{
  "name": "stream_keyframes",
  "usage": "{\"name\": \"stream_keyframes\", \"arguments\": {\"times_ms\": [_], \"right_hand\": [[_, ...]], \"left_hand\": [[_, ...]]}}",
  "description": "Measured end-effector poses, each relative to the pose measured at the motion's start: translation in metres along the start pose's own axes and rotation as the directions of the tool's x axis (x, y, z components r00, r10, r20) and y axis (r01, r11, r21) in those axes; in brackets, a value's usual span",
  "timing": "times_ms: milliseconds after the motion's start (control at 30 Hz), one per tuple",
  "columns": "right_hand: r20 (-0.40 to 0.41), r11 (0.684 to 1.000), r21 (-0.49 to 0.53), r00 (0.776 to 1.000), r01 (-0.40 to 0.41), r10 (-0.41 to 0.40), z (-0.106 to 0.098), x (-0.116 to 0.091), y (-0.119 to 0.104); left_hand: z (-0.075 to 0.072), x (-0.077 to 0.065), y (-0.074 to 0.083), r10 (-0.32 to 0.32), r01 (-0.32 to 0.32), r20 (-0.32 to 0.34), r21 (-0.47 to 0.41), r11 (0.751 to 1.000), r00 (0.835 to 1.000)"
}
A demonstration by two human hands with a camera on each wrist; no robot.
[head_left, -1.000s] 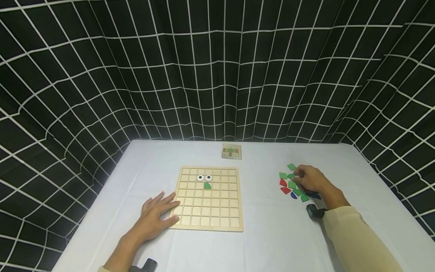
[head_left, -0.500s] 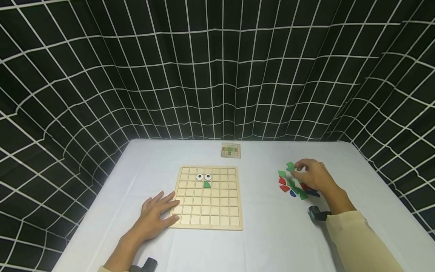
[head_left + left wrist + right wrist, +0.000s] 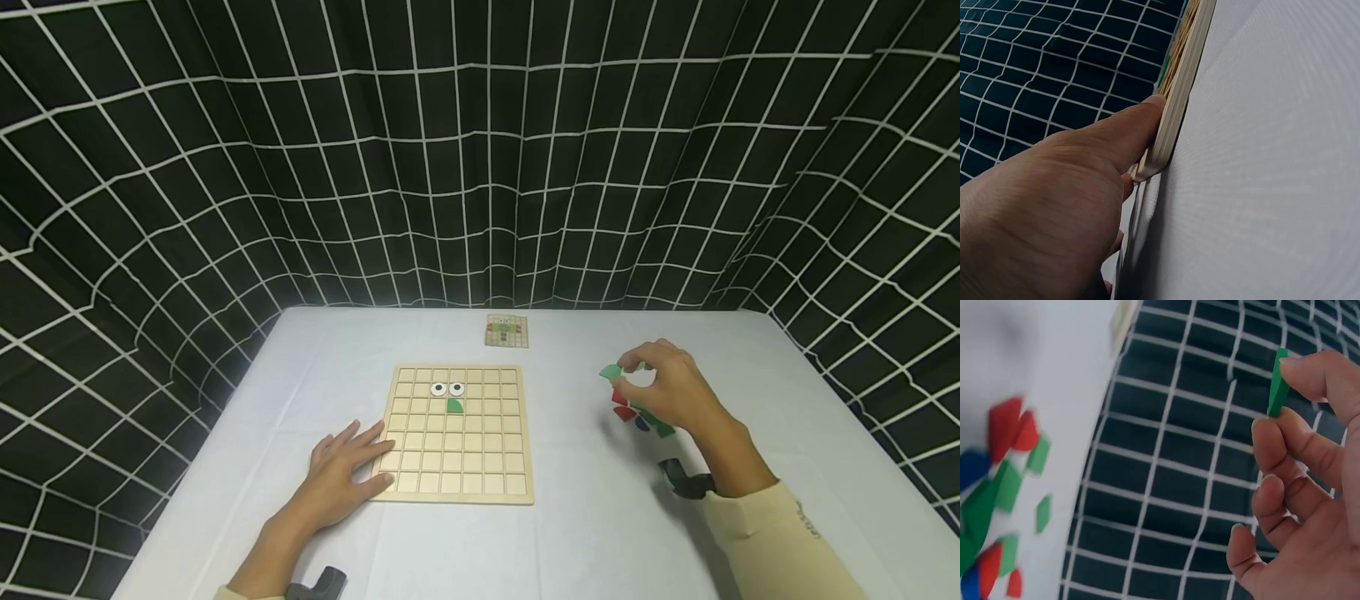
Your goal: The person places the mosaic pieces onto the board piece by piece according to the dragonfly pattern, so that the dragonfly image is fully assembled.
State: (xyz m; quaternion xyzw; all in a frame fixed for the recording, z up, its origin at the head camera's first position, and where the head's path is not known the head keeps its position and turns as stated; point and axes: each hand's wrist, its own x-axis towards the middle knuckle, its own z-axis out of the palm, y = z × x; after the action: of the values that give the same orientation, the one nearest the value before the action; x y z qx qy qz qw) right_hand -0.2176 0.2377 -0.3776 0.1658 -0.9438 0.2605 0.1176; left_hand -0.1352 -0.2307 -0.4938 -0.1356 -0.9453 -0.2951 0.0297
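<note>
My right hand pinches a green quarter-circle tile between thumb and fingers, raised above the loose pieces on the table's right side. In the right wrist view this green tile appears edge-on at the fingertips. My left hand lies with spread fingers on the left edge of a square wooden grid board. Two round eye tiles sit side by side in the board's upper cells. Another green quarter-circle tile lies just below the right eye. My right hand partly hides the loose pieces.
Red tiles, a blue tile and green tiles lie scattered under the right hand. A small pattern card lies behind the board. White cloth covers the table, and a dark gridded curtain surrounds it.
My right hand has picked a green quarter-circle tile out of the loose pieces and lifted it, moving slightly left. My left hand stays on the board's edge.
</note>
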Motion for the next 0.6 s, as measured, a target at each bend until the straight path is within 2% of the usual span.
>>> {"name": "stream_keyframes", "arguments": {"times_ms": [267, 500, 600], "right_hand": [[-0.084, 0.988, 0.030, 0.985, 0.152, -0.149, 0.016, 0.003, -0.037], [-0.057, 0.984, 0.066, 0.985, 0.166, -0.162, 0.039, 0.011, -0.067], [-0.050, 0.978, 0.077, 0.980, 0.197, -0.193, 0.050, 0.016, -0.079]], "left_hand": [[-0.001, 0.000, 0.000, 0.004, -0.004, 0.002, 0.000, 1.000, 1.000], [-0.001, 0.000, 0.000, 0.016, -0.016, -0.005, -0.005, 1.000, 1.000], [-0.002, 0.000, 0.000, 0.014, -0.014, -0.010, -0.007, 1.000, 1.000]]}}
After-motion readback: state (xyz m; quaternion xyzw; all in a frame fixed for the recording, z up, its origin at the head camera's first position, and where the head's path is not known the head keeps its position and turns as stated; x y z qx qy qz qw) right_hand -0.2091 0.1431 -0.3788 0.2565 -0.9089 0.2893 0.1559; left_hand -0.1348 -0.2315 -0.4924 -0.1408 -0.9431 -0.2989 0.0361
